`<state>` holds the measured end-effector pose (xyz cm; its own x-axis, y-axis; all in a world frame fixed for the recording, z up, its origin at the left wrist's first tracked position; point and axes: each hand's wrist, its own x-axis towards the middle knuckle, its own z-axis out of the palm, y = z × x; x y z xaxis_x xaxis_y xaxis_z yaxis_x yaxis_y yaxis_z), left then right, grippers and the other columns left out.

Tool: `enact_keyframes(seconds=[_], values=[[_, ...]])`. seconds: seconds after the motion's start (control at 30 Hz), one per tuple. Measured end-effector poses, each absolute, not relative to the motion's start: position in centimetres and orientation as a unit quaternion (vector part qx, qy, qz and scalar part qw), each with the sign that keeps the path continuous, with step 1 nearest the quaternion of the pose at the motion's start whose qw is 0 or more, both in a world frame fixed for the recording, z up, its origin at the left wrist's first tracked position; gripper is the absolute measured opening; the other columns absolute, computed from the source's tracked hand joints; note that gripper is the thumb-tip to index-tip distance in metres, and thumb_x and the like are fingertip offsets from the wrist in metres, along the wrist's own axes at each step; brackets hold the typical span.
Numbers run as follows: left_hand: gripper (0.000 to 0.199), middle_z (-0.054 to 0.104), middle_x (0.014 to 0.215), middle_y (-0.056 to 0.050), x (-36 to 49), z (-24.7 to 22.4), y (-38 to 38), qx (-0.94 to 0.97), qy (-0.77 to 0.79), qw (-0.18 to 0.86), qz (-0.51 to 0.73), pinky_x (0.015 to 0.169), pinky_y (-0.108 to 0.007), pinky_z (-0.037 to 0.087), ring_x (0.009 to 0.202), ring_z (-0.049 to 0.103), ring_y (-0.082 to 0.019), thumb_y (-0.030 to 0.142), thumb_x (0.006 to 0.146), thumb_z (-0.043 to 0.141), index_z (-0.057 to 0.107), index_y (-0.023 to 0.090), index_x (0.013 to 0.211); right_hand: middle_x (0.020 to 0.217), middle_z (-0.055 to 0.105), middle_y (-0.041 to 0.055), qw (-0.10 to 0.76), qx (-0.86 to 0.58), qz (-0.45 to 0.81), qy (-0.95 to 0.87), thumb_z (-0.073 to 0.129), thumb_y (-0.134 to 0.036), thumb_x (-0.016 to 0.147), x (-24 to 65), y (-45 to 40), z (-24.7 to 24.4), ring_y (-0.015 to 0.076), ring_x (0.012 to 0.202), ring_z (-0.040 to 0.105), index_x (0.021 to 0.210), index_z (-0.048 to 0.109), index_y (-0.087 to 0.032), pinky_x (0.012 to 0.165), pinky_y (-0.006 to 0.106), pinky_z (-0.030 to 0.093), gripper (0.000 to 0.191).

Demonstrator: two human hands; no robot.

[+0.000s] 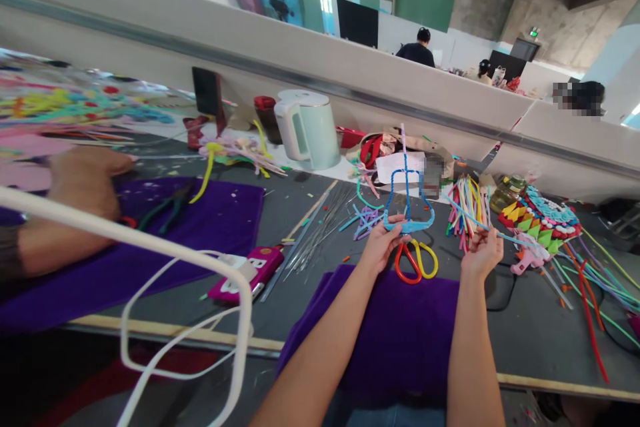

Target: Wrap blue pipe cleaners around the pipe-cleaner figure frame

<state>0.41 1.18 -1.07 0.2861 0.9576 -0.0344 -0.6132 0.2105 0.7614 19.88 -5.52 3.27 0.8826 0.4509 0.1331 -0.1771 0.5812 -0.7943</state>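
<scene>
My left hand (386, 245) is closed on the base of a blue pipe-cleaner frame (409, 203), shaped like a bell with a central stem that turns lilac at its top. Pinched in my right hand (483, 252) is a light-blue pipe cleaner (467, 215), its free end pointing up and left. Below the frame lie scissors with one red and one yellow handle (416, 261), at the far edge of a purple cloth (405, 333). Short blue and lilac pipe-cleaner pieces (367, 221) lie left of my left hand.
A kettle (317, 130) stands by the partition (320, 73). A bundle of coloured pipe cleaners (469, 203) and a colourful layered craft piece (545, 213) lie to the right. Left are thin wires (320, 223), a magenta device (250, 273), a white tube frame (150, 233) and another person's hand (90, 180).
</scene>
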Motion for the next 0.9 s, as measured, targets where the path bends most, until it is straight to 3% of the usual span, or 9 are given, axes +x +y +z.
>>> enact_keyframes(seconds=[0.27, 0.4, 0.6, 0.9], values=[[0.041, 0.068, 0.098, -0.008, 0.5, -1.0, 1.0, 0.342, 0.248, 0.737, 0.527, 0.066, -0.026, 0.060, 0.075, 0.068, -0.016, 0.018, 0.070, 0.074, 0.058, 0.013, 0.107, 0.064, 0.063, -0.0011, 0.842, -0.456, 0.190, -0.219, 0.065, -0.044, 0.074, 18.5, -4.7, 2.9, 0.0050, 0.044, 0.047, 0.077, 0.054, -0.016, 0.038, 0.015, 0.029, 0.030], [0.045, 0.068, 0.098, -0.007, 0.5, -0.7, 0.7, 0.348, 0.224, 0.753, 0.511, 0.070, -0.028, 0.060, 0.076, 0.068, -0.015, 0.018, 0.071, 0.074, 0.057, 0.015, 0.113, 0.062, 0.060, -0.0021, 0.830, -0.461, 0.216, -0.228, 0.067, -0.043, 0.072, 18.1, -4.3, 2.4, 0.0071, 0.051, 0.052, 0.078, 0.058, -0.015, 0.044, 0.016, 0.037, 0.029], [0.056, 0.068, 0.100, -0.007, 0.7, -0.2, 0.2, 0.377, 0.208, 0.762, 0.484, 0.071, -0.028, 0.059, 0.079, 0.068, -0.016, 0.016, 0.070, 0.074, 0.053, 0.018, 0.122, 0.084, 0.069, 0.0059, 0.799, -0.455, 0.296, -0.259, 0.065, -0.044, 0.073, 17.4, -4.0, 2.0, 0.0121, 0.067, 0.062, 0.084, 0.061, -0.015, 0.056, 0.022, 0.049, 0.031], [0.041, 0.067, 0.104, -0.007, 0.9, -0.8, 0.1, 0.378, 0.213, 0.764, 0.477, 0.071, -0.027, 0.058, 0.080, 0.067, -0.015, 0.016, 0.069, 0.075, 0.061, 0.016, 0.108, 0.079, 0.070, 0.0031, 0.797, -0.450, 0.339, -0.220, 0.065, -0.044, 0.072, 17.4, -3.9, 1.5, 0.0125, 0.062, 0.064, 0.085, 0.057, -0.018, 0.049, 0.020, 0.047, 0.031]])
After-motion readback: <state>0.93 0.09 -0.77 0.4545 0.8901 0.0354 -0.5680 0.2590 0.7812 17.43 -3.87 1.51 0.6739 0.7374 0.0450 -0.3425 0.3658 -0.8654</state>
